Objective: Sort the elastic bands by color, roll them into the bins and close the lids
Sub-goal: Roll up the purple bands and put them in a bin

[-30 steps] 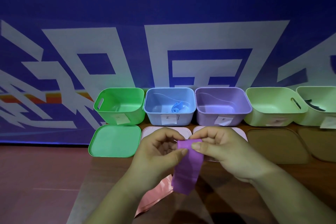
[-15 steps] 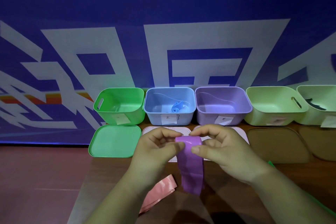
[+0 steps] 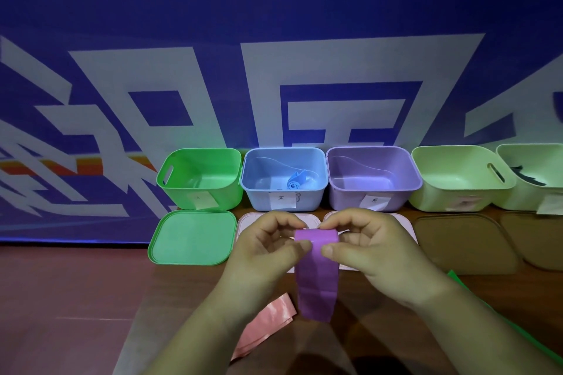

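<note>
Closest to the person, a pink band [image 3: 265,329] lies flat on the brown table [image 3: 170,298], partly under the left arm. A green band [image 3: 457,278] peeks out on the table by the right arm.

Just above the table, both hands hold a purple band [image 3: 316,280]. The left hand [image 3: 268,250] pinches its top with the thumb and curled fingers. The right hand [image 3: 374,253] pinches the same top part from the other side. The top of the purple band bends over into a small loop between the two hands, and the rest hangs down toward the table.

Behind the hands, lids lie flat in a row: a green lid [image 3: 192,237], two pale pink lids [image 3: 246,219], partly hidden by the hands, and brown lids [image 3: 466,240] on the right.

Behind the lids stand the open bins, side by side. From the left there is a green bin [image 3: 201,189], a blue bin [image 3: 262,192], a purple bin [image 3: 344,192] and two pale green bins [image 3: 457,189]. A rolled blue band [image 3: 295,182] sits inside the blue bin. Something dark lies in the last bin on the right, too small to tell what it is. The bins have small paper labels on the front.

Farthest back is a blue wall [image 3: 274,9] with big white shapes
</note>
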Demonstrator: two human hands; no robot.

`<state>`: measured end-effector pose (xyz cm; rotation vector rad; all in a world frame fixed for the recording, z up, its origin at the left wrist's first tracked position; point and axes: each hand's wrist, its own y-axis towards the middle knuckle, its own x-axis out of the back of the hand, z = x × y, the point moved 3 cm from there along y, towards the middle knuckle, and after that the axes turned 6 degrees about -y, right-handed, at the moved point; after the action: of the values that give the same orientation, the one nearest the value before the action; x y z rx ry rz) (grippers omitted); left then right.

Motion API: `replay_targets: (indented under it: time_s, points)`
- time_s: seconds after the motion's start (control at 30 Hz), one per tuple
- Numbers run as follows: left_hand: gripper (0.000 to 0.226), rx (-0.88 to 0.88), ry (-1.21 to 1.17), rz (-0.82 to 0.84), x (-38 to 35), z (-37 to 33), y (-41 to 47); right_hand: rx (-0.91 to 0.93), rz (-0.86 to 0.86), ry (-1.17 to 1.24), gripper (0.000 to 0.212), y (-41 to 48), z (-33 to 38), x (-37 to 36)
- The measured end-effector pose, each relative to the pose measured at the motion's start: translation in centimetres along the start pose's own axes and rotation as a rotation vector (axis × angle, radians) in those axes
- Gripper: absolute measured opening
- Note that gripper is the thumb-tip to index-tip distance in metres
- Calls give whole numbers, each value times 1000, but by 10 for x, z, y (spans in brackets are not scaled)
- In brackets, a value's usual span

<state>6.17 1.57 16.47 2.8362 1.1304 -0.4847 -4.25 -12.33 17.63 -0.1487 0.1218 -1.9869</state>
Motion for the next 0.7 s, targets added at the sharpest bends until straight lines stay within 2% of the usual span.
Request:
replay_targets:
  time_s: [0.27, 0.47, 0.7]
  points:
    - [27, -17, -76, 75, -4, -5, -6, -84, -21, 115, 23, 1, -1, 1]
    - [31, -41, -87, 63, -5, -5, -6, -142, 10, 157, 23, 0, 2, -2]
    - [29, -18, -61, -20, -5, -7, -6, -87, 7, 38, 22, -3, 6, 0]
